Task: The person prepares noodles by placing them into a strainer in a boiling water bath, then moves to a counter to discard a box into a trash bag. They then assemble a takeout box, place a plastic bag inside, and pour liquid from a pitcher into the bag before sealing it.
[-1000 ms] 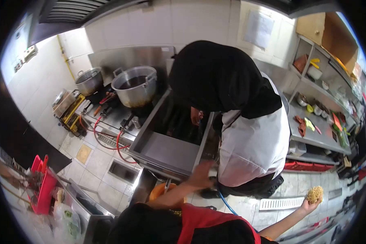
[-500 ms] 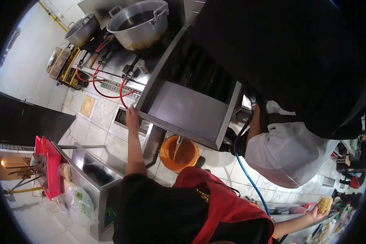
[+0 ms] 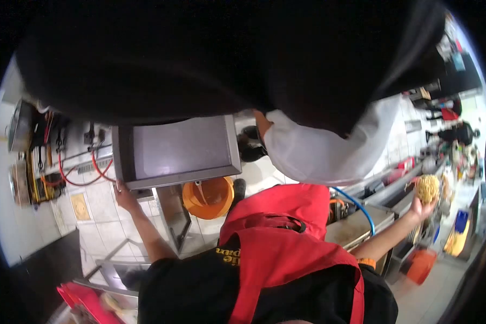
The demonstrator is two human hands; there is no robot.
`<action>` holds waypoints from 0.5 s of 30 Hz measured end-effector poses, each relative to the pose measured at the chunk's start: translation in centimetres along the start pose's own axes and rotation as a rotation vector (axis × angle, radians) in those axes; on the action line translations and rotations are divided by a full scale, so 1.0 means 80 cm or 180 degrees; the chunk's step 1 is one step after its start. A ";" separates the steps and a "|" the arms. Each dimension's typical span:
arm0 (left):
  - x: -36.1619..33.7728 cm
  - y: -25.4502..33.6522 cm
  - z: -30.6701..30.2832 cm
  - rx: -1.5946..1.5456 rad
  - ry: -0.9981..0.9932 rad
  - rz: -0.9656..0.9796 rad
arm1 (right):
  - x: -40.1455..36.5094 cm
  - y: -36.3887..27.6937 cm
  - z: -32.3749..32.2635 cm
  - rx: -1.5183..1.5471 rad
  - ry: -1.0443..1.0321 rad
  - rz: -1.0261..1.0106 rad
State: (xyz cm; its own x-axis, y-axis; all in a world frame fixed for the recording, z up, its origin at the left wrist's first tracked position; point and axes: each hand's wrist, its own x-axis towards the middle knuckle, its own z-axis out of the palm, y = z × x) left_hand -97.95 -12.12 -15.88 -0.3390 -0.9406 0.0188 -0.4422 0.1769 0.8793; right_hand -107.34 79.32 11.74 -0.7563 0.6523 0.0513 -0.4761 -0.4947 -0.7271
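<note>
My left hand (image 3: 126, 197) is at the near left corner of a rectangular steel basin (image 3: 183, 177), its fingers wrapped on the rim. Far out to the right, my right hand (image 3: 424, 208) grips a golden, curly-stranded scouring pad (image 3: 427, 189), held up from below. An orange bucket (image 3: 209, 201) stands on the floor under the basin's near edge, with a light-coloured handle sticking up inside. A large dark shape covers the basin's far part.
A co-worker in a white garment (image 3: 329, 148) stands close beyond the basin. Red gas hoses (image 3: 100, 167) run along the left side. A blue hose (image 3: 359, 208) curves near my right arm. A cluttered counter (image 3: 451, 227) lies at right, and a bright red tray (image 3: 86, 302) at lower left.
My view has swung right. The scouring pad and my right hand appear higher and nearer, while my left hand stays at the basin's corner. The dark shape now hides more of the basin.
</note>
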 end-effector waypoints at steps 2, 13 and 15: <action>0.005 -0.013 0.006 -0.0188 0.0110 0.0065 | -0.021 0.006 0.016 0.0197 -0.0040 0.0073; -0.018 0.029 0.022 -0.0237 0.0494 -0.0301 | -0.039 0.019 0.074 0.0115 -0.0262 0.0060; -0.023 0.025 0.026 -0.0248 0.0521 -0.0204 | -0.049 0.032 0.095 0.0058 -0.0048 -0.0087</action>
State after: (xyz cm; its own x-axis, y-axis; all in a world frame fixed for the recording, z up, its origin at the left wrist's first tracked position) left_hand -99.95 -9.46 -15.15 -0.1698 -0.9849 0.0331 -0.3908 0.0981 0.9152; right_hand -109.02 71.16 14.86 -0.7495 0.6570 0.0815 -0.5046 -0.4872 -0.7127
